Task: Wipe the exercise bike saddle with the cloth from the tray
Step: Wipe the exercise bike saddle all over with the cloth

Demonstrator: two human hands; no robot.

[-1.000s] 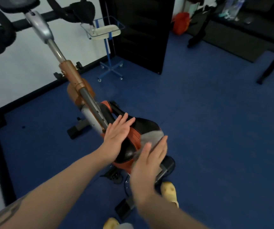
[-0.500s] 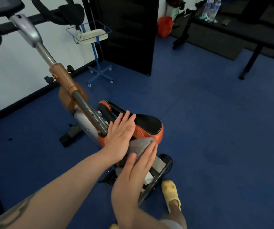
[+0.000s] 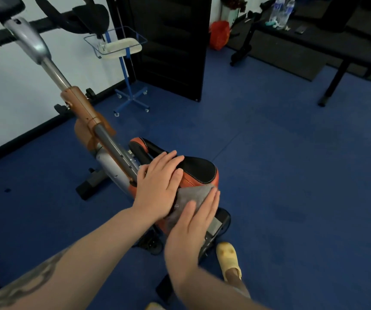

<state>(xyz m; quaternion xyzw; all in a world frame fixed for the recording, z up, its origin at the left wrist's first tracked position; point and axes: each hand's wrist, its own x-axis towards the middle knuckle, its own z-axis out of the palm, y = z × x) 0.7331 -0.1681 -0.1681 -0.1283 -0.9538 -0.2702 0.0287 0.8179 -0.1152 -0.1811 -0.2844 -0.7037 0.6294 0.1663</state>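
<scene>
The black and orange saddle [image 3: 199,170] of the exercise bike sits just below centre. My left hand [image 3: 157,186] lies flat on its left side, fingers together and stretched out. A grey cloth [image 3: 191,196] is pressed against the saddle's near right edge under my right hand [image 3: 191,229], whose fingers lie flat on it. The tray [image 3: 122,49], white inside a wire basket on a blue wheeled stand, stands at the wall behind the bike.
The bike's grey and brown post [image 3: 83,110] slants up to the handlebars [image 3: 83,17] at top left. A black door panel [image 3: 171,41] stands behind. A black bench [image 3: 314,41] with bottles is at right. My yellow slipper [image 3: 228,257] is beside the bike base on blue floor.
My right hand slid the cloth from the saddle's top right down to its near edge. The left hand stayed flat on the saddle.
</scene>
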